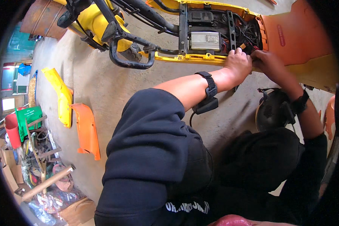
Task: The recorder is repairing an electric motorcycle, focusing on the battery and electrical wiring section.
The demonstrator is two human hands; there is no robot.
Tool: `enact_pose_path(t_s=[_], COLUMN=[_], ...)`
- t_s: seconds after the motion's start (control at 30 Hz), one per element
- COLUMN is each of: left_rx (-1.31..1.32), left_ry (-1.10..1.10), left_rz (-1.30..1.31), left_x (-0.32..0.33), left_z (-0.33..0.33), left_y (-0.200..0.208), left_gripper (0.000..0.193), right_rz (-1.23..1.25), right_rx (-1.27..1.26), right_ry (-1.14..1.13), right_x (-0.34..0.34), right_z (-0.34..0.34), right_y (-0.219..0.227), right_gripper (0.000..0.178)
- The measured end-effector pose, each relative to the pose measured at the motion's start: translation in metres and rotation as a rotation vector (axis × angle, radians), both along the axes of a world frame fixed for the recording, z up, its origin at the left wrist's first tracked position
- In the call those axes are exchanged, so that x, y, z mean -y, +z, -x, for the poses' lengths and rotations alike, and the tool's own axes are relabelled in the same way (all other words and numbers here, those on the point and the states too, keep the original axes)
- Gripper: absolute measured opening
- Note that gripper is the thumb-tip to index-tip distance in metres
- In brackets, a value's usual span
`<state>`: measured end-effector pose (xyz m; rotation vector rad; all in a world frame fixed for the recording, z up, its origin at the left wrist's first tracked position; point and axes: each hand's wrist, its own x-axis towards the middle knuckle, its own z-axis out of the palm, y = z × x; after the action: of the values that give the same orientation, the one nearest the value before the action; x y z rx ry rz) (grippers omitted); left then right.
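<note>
An electric scooter with yellow side trim [169,57] lies across the top, its floor compartment uncovered. Inside sit a silver finned box [205,41] with a white label, a black box [200,17] and a tangle of dark cables [248,32]. My left hand [238,67] is closed at the compartment's near edge, fingers curled over the yellow rim. Right beside it, my right hand [269,64] pinches at the same edge by the orange panel [297,34]. Whatever lies between the fingers of either hand is hidden.
Black tubular bars [133,64] stick out at the scooter's left. A yellow panel [60,94] and an orange panel [86,130] lie on the concrete floor. Scrap and cardboard [75,211] pile up at lower left. Below my right wrist is a dark rounded object [269,109].
</note>
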<state>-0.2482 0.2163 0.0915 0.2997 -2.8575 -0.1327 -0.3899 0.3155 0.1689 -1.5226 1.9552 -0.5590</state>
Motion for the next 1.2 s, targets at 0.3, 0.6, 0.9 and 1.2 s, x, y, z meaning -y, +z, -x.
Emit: enact_pose_path(t_s=[0.3, 0.6, 0.9, 1.2], left_rx=[0.008, 0.027, -0.057, -0.109], left_ry=[-0.061, -0.366, -0.368, -0.253], left_rz=[0.046, 0.012, 0.038, 0.084], left_x=[0.005, 0.032, 0.041, 0.039], left_z=[0.007, 0.007, 0.009, 0.004], left_y=[0.002, 0.016, 0.01, 0.013], left_gripper=[0.024, 0.044, 0.046, 0.049], right_rz=[0.278, 0.298, 0.37, 0.276], right_rx=[-0.059, -0.164, -0.41, -0.416], right_ry=[-0.108, -0.101, 0.007, -0.073], right_x=[-0.012, -0.024, -0.023, -0.015], right_z=[0.006, -0.001, 0.002, -0.007], right_y=[-0.037, -0.033, -0.029, -0.024], right_gripper=[0.018, 0.021, 0.017, 0.016])
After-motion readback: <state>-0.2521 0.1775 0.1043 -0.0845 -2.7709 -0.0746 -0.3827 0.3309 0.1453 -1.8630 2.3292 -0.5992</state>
